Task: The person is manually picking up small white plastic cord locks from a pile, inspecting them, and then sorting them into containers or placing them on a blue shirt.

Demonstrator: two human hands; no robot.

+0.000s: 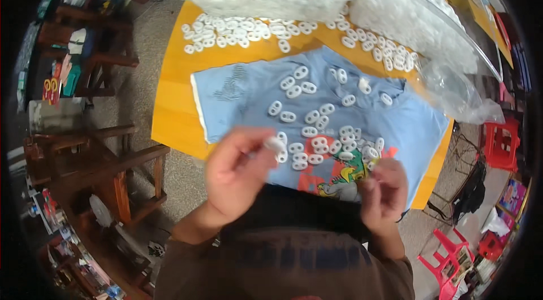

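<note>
Yellow and smooth, the worktop (169,102) is filling the middle of the frame and is slanting down toward the right. Across its centre a blue T-shirt (249,113) is lying spread out, its neckline pointing to the upper right. Dark wooden furniture (119,187) is standing at the left of the frame, on the speckled floor (141,51). At the top, a clear plastic tub (266,1) is holding a heap of white pieces, and a second clear tub (407,28) is sitting just beside it at the upper right, also full of them. At the right edge a red stool (500,144) is standing on the floor; another red stool (447,260) is showing at the lower right. A crumpled clear bag (464,93) is resting below the second tub.

The left hand (235,173), at centre left, is pinching a white oval piece (275,144) between thumb and fingers, above the shirt's lower edge. The right hand (387,190), right of centre, is hovering by the shirt's lower part with its fingers curled toward the thumb; blur is hiding whether anything is between them. Between the hands, a printed cartoon figure (353,167) is partly showing. Smallest of all, loose two-holed pieces (287,117) are lying scattered over the shirt, and more pieces (240,34) are crowding below the tubs.
</note>
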